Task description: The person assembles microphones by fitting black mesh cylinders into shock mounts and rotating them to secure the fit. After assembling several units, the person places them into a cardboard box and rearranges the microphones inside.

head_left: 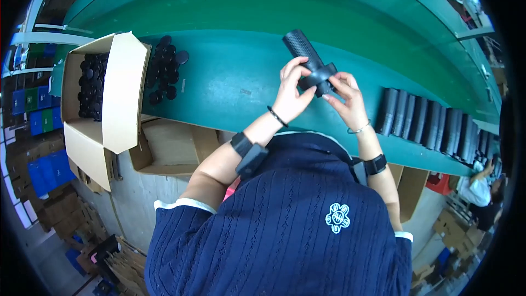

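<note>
A black cylinder [300, 45] with a dotted, perforated-looking surface is held tilted above the green bench, its upper end leaning left. Around its lower part sits a wide, smooth black ring [319, 76]. My left hand [290, 92] is closed on the cylinder and the ring's left side, thumb below and fingers above. My right hand [350, 97] pinches the ring's right side and the cylinder's lower end between thumb and fingers. The fingers partly hide where ring and cylinder meet.
Loose round black caps [164, 68] lie on the green bench [230, 71] at left, beside an open cardboard box [124, 93] holding more. Several black cylinders [422, 120] stand in a row at right. Another open carton [175, 145] is below the bench edge. A person [479, 192] is at far right.
</note>
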The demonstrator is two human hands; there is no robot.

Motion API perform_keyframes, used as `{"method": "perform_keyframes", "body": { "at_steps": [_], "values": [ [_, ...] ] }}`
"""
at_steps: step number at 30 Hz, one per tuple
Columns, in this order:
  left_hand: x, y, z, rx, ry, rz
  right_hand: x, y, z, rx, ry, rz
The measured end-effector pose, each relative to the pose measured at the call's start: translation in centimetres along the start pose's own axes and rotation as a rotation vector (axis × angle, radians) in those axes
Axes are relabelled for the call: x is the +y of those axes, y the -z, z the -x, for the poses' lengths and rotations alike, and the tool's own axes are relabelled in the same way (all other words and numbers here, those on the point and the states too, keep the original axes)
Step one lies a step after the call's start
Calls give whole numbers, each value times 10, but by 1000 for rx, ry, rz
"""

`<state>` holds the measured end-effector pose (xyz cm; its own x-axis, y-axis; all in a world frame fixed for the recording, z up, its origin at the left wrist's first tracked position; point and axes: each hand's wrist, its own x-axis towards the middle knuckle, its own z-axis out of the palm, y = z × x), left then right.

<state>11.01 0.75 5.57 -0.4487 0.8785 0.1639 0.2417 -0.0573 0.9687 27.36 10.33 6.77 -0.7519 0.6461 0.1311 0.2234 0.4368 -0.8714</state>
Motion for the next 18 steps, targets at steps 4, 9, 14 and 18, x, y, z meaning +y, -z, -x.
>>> {"method": "perform_keyframes", "body": {
  "at_steps": [4,9,14,18],
  "values": [
    [31,0,8,109,-397,-301,-4,-2,9,78,-259,-795],
    [45,-15,20,155,-642,-441,-1,-8,13,183,-145,-1234],
    [43,-20,20,187,-747,-491,22,-7,16,135,-78,-1373],
    [46,-17,18,212,-781,-506,27,-7,20,112,-122,-1406]
  ]
}}
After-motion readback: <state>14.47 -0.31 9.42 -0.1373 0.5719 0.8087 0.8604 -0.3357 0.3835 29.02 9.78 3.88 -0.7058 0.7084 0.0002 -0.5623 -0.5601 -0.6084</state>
